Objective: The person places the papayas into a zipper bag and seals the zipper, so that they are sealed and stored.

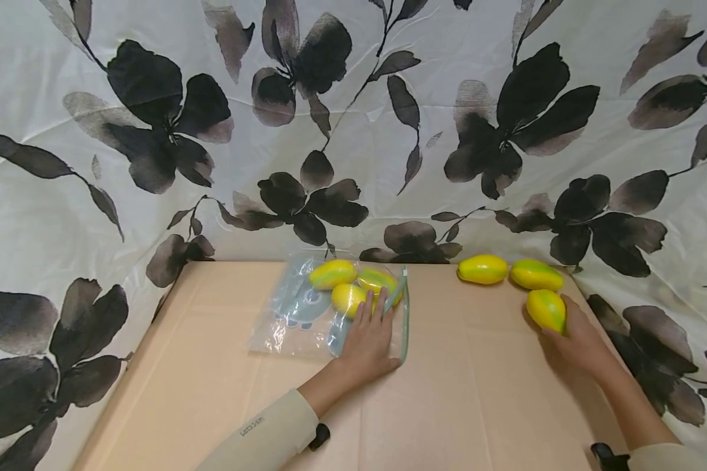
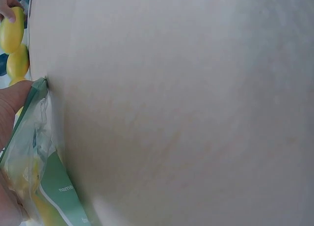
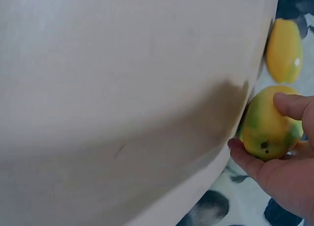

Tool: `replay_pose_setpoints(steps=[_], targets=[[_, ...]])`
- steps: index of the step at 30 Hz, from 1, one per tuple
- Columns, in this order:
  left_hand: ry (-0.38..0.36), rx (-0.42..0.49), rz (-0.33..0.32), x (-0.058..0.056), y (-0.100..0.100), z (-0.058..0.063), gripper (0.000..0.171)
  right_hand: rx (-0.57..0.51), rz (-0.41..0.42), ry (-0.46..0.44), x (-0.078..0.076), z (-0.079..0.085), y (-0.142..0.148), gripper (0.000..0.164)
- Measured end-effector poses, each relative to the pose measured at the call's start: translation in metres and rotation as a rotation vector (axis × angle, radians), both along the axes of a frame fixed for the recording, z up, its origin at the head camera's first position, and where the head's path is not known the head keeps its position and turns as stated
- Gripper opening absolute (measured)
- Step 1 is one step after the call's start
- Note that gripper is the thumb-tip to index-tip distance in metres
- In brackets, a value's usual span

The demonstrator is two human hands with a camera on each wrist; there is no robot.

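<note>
My right hand grips a yellow-green mango at the right of the board, thumb on one side and fingers on the other. In the right wrist view, the held mango shows a dark stem mark. Two more mangoes lie just behind it, one at the right and one left of it. My left hand rests on a clear zip bag with a green-edged mouth, fingers spread, thumb at the mouth's near end. Several mangoes show in the bag.
A light tan board lies under everything. Behind and beside it spreads a white cloth with dark flowers. The loose mangoes sit close to the board's far right corner. Dark wrist straps show at the sleeves.
</note>
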State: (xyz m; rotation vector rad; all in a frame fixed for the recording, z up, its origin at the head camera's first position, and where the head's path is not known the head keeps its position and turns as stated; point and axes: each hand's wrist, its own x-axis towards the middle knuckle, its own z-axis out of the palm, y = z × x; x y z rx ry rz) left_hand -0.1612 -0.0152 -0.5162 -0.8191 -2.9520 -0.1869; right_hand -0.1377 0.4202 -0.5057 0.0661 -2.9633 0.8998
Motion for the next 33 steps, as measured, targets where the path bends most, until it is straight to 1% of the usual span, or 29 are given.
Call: replay_pose_setpoints(steps=[6, 13, 16, 23, 28, 33], targets=[[0.005, 0.004, 0.003, 0.002, -0.002, 0.000, 0.118, -0.023, 0.099, 0.007, -0.002, 0.008, -0.028, 0.085], [0.012, 0.003, -0.002, 0.002, -0.001, -0.001, 0.120, 0.003, 0.177, -0.095, -0.005, 0.013, -0.058, 0.085], [0.015, 0.007, -0.002, 0.002, -0.001, -0.001, 0.120, -0.010, 0.208, -0.109, -0.006, 0.017, -0.073, 0.084], [0.005, -0.006, 0.002, 0.003, 0.000, 0.000, 0.120, -0.011, 0.331, -0.068, -0.013, 0.018, -0.101, 0.084], [-0.009, 0.002, 0.007, 0.003, 0.001, 0.002, 0.120, 0.002, 0.372, -0.074, -0.021, 0.021, -0.122, 0.084], [-0.027, -0.003, 0.009, 0.003, 0.001, 0.002, 0.119, -0.007, 0.413, -0.077, -0.028, 0.026, -0.142, 0.077]])
